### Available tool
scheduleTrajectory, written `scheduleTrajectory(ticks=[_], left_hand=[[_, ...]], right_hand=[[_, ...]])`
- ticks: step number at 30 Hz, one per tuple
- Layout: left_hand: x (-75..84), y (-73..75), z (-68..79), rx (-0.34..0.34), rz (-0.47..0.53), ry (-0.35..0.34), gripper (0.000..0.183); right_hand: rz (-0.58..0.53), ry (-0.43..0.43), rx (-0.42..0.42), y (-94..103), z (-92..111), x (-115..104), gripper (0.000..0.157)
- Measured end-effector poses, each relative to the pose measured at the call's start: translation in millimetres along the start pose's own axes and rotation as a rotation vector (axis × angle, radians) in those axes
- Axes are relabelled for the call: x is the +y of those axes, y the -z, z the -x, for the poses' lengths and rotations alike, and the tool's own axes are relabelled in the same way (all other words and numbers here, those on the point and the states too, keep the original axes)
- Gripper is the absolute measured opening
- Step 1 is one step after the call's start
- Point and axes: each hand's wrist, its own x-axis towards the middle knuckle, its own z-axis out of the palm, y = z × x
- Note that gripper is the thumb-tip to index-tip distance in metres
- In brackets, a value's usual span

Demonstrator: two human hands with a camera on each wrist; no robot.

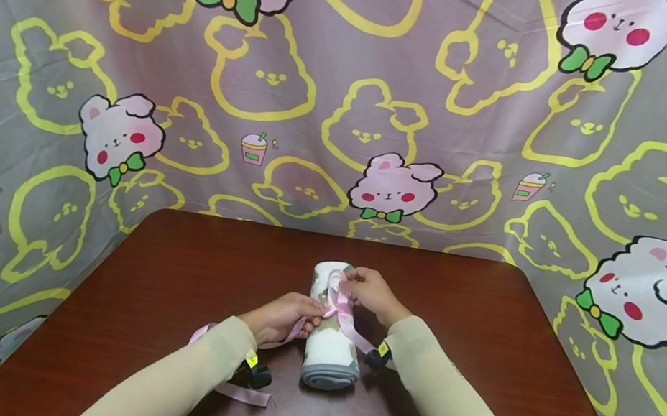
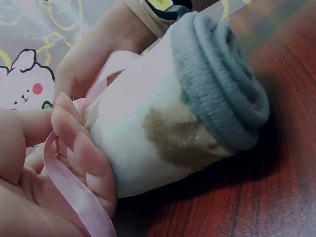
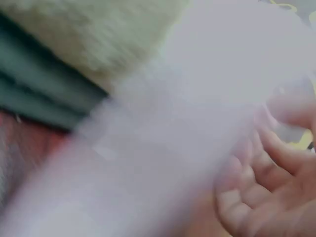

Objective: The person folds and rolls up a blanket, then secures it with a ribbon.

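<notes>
Left hand (image 1: pixel 287 313) has thumb and fingertips pinching pink ribbon (image 1: pixel 355 335) around the crossing, and the right hand (image 1: pixel 374 293) is pinching a loop just past it. Looks like the bow-tying step to me, so I'd guess the next move calls for holding that crossing snug while the loops get tightened. Ribbon's flat and satiny with loose tails. The rolled cloth (image 1: pixel 331 346) lies on its side between the hands: fuzzy white, brownish patches, grey-blue edge coiled like a spiral. Glossy reddish-brown table (image 1: pixel 200 267) underneath, cartoon-print curtain (image 1: pixel 331 55) behind.

Roll (image 1: pixel 329 349) on table (image 1: pixel 179 271), ribbon (image 1: pixel 347 321) atop (curtain (image 1: pixel 311 139) behind)
</notes>
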Motion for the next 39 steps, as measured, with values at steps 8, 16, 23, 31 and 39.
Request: scheduleTrajectory(ticks=[8, 16, 23, 31, 39], left_hand=[[-0.8, -1.0, 0.4, 0.020, -0.019, -0.004, 0.016], [-2.8, -0.8, -1.0, 0.028, -0.025, -0.003, 0.017], [-2.6, -0.5, -2.2, 0.034, -0.037, -0.007, 0.015], [-0.2, 4.5, -0.2, 0.035, -0.043, -0.006, 0.013], [22.4, 26.8, 11.2, 0.074, -0.257, -0.019, 0.016]], right_hand=[[0.451, 0.208, 0.166, 14.6, -7.1, -12.4, 0.007], [0.464, 0.218, 0.487, 64.0, -20.5, -25.5, 0.021], [0.448, 0.238, 0.586, 129.0, -18.6, -27.1, 0.023], [0.581, 0.222, 0.552, 213.5, 13.1, -25.3, 0.029], [0.757, 0.144, 0.356, 254.8, 49.2, -0.9, 0.032]])
